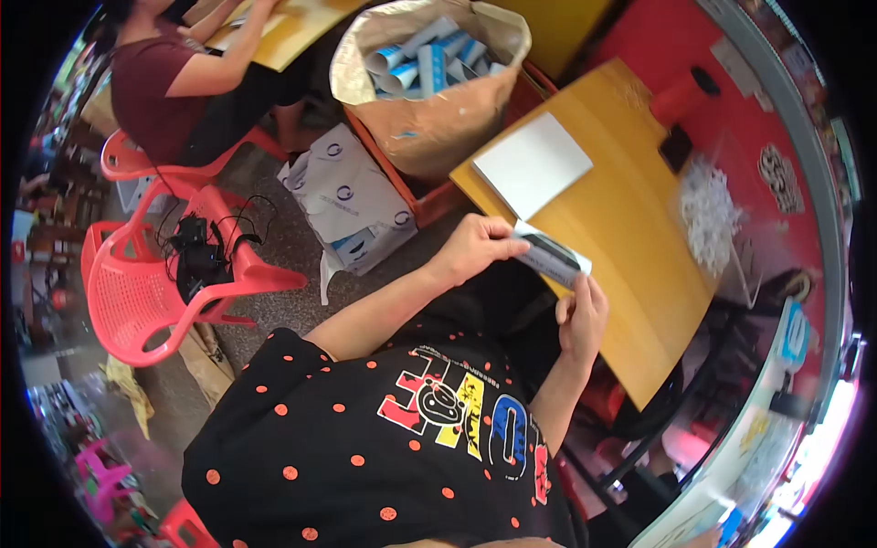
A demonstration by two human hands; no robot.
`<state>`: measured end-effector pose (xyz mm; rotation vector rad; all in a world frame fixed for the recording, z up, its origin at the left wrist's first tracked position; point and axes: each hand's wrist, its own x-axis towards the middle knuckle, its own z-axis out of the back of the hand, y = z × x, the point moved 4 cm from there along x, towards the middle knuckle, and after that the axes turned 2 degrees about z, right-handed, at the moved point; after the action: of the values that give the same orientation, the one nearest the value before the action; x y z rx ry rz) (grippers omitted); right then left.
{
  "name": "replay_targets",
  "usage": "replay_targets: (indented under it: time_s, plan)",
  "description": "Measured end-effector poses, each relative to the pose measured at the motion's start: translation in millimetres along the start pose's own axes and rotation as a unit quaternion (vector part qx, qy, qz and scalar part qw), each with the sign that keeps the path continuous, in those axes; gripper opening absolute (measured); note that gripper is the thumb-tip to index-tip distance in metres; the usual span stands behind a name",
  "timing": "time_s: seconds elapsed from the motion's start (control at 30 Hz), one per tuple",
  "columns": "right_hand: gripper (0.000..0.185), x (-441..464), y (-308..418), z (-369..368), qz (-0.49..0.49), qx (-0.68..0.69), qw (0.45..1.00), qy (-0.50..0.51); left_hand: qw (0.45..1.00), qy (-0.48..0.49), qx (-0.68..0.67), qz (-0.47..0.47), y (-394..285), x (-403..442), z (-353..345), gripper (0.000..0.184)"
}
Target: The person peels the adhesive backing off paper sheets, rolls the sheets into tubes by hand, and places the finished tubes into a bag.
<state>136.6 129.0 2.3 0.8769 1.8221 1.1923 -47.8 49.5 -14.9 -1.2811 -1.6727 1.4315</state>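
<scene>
Both hands hold a narrow folded paper sleeve [553, 258], white with a dark band along it, just over the near edge of the wooden table. My left hand [477, 247] pinches its left end between thumb and fingers. At the other end, the fingers of my right hand [583, 315] are curled and closed on the lower right corner. Just beyond the sleeve lies a stack of white paper sheets [534, 166] on the table [630, 301]. Whether anything is inside the sleeve cannot be seen.
A big brown paper bag [429, 128] full of blue and white paper tubes stands beyond the table's left corner. Below it sits a white wrapped box [352, 201]. Pink chairs [137, 283], one with black cables, are left. Another person [183, 82] sits upper left. White strips [710, 215] lie right.
</scene>
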Motion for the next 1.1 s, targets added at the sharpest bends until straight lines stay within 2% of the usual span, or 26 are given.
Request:
replay_targets:
  time_s: [0.07,0.13,0.2,0.27,0.3,0.4,0.5,0.57,0.6,0.63,0.67,0.73,0.8,0.87,0.9,0.97,1.0,1.07,1.1]
  plan:
    - [0.020,-5,2,6,0.012,-0.132,0.991,-0.005,0.998,0.005,0.044,-0.039,-4,-1,6,0.014]
    - [0.018,-7,4,12,0.041,-0.221,0.974,-0.004,0.985,0.054,0.124,-0.105,-15,-3,10,0.021]
    - [0.014,-7,2,15,0.073,-0.159,0.984,-0.022,0.967,0.103,0.174,-0.158,-21,-6,11,0.027]
    - [0.012,-5,-2,21,0.106,-0.180,0.978,0.004,0.963,0.143,0.197,-0.117,-24,-13,14,0.022]
    - [0.012,-5,-3,22,0.124,-0.201,0.972,0.014,0.964,0.157,0.212,-0.042,-27,-15,18,0.021]
    - [0.014,-3,-6,8,0.118,-0.122,0.984,0.048,0.975,0.115,0.184,-0.048,-43,-26,28,0.017]
    - [0.018,5,-15,-6,0.077,-0.051,0.993,0.076,0.965,0.079,0.229,-0.102,-70,-32,35,0.014]
    - [0.020,11,1,-15,0.108,-0.019,0.990,0.086,0.965,-0.006,0.224,-0.137,-100,-39,42,0.011]
    - [0.020,12,13,-19,0.125,-0.005,0.989,0.081,0.940,-0.043,0.272,-0.201,-120,-40,50,0.009]
    - [0.028,16,16,-12,0.142,-0.035,0.986,0.083,0.947,-0.137,0.233,-0.176,-137,-42,56,0.009]
    - [0.028,21,17,-7,0.143,-0.032,0.986,0.081,0.908,-0.203,0.283,-0.232,-153,-40,64,0.011]
    - [0.026,26,19,0,0.150,-0.070,0.983,0.085,0.820,-0.296,0.404,-0.279,-188,-27,72,0.015]
    - [0.025,27,19,-1,0.138,-0.067,0.985,0.076,0.783,-0.293,0.471,-0.281,-204,12,76,0.015]
    - [0.024,27,21,-7,0.127,-0.067,0.987,0.068,0.816,-0.255,0.468,-0.221,-191,63,93,0.028]
    - [0.023,26,23,-11,0.128,-0.105,0.984,0.061,0.755,-0.276,0.551,-0.223,-176,80,105,0.046]
    - [0.021,29,24,-11,0.130,-0.198,0.971,0.042,0.742,-0.243,0.581,-0.232,-174,76,86,0.052]
    - [0.021,30,28,-13,0.169,-0.262,0.949,0.052,0.755,-0.236,0.562,-0.243,-171,68,75,0.044]
    - [0.025,33,40,-25,0.195,-0.382,0.901,0.071,0.863,-0.188,0.403,-0.238,-155,47,59,0.031]
    - [0.028,39,39,-31,0.254,-0.400,0.877,0.081,0.848,-0.182,0.423,-0.262,-149,33,49,0.021]
